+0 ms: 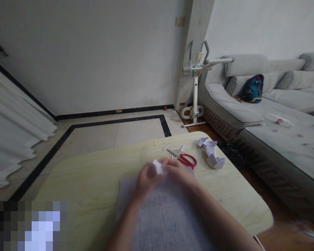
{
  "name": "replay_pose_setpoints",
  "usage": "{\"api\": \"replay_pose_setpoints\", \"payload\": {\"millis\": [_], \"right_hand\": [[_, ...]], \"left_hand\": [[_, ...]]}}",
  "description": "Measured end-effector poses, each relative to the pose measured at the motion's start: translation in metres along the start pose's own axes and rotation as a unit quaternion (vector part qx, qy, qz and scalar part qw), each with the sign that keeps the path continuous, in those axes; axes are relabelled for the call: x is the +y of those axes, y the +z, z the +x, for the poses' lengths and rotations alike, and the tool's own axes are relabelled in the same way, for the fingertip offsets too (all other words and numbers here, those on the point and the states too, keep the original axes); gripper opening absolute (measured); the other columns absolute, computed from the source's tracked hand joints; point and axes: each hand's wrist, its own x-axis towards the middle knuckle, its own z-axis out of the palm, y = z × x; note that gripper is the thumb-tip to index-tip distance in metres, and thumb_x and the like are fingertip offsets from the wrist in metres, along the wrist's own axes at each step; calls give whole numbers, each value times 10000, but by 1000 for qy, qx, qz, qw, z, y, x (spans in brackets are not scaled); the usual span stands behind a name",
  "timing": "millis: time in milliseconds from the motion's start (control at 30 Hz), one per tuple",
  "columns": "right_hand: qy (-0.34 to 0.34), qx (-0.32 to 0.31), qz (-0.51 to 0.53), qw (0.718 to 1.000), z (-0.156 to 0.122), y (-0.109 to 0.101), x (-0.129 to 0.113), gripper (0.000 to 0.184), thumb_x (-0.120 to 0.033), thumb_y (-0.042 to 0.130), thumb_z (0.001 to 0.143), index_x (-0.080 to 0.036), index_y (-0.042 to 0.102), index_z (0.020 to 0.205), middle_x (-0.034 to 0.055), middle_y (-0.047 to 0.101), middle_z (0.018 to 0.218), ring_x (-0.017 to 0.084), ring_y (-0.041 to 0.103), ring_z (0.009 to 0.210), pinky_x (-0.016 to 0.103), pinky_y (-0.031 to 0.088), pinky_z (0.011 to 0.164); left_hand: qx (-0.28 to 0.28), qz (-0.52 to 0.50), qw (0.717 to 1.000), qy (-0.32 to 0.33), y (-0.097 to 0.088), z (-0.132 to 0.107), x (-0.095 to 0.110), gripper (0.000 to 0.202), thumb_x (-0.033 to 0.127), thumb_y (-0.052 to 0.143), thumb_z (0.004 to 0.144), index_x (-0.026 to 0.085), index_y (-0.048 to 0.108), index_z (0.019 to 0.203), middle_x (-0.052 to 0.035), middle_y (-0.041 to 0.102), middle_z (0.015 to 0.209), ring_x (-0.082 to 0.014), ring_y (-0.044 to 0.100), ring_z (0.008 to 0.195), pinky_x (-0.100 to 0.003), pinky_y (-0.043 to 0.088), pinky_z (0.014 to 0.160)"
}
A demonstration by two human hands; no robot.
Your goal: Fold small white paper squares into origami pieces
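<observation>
A small folded piece of white paper (158, 167) is held between my two hands, above the far edge of a lined, written-on sheet (159, 219). My left hand (146, 179) grips its left side, fingers closed. My right hand (176, 170) pinches it from the right, and some of its fingers are blurred. Just beyond my right hand, red-handled scissors (187, 160) lie on the table with their blades pointing away to the left. Thin white paper scraps (180, 147) are scattered around the blades.
Several folded paper pieces (216, 161) sit at the right side of the pale wooden table (89, 184). Beyond the table's right edge is a grey sofa (285, 139) with a dark blue bag (253, 89). White exercise equipment (195, 90) stands by the wall; a white curtain (15, 139) hangs at left.
</observation>
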Motion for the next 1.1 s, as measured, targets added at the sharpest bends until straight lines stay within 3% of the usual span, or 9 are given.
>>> {"api": "replay_pose_setpoints", "payload": {"millis": [100,267,467,633,800,1100], "right_hand": [[24,9,40,999,-1,3,-1,145,-325,697,714,-203,630,673,14,644,917,164,564,752,263,424,667],[23,0,93,995,-1,11,-4,201,-381,701,714,-209,611,663,8,652,813,158,564,644,270,440,603],[36,30,4,999,-3,12,-6,282,-475,682,734,-205,606,717,44,685,860,196,627,715,310,492,651],[25,19,-28,999,-2,7,-3,219,-402,690,747,-221,595,825,16,670,831,192,638,758,321,490,706],[-36,11,-29,999,1,-1,3,311,-303,726,722,-243,594,997,32,657,972,194,628,906,329,485,800],[-66,42,-139,987,1,1,6,473,-314,710,753,-266,583,1206,80,607,1204,207,607,968,368,512,829]], "left_hand": [[-31,-59,998,0,-2,1,-2,418,379,820,606,159,628,905,-24,663,824,-152,585,728,-235,443,662],[-39,-103,994,-14,-2,0,-1,343,417,750,692,138,656,868,1,595,660,-106,498,584,-213,391,558],[13,-154,985,-73,3,-1,8,232,345,737,703,142,668,791,-2,607,676,-93,486,575,-210,381,544],[21,-194,977,-85,6,2,4,209,328,720,719,145,632,767,22,582,622,-72,476,535,-196,362,510],[75,-225,968,-82,5,8,-5,310,331,756,669,172,583,870,36,606,696,-51,482,503,-173,337,461],[71,-208,974,-63,4,8,-2,500,340,720,709,218,499,1142,66,575,651,-57,460,434,-177,318,409]]}}
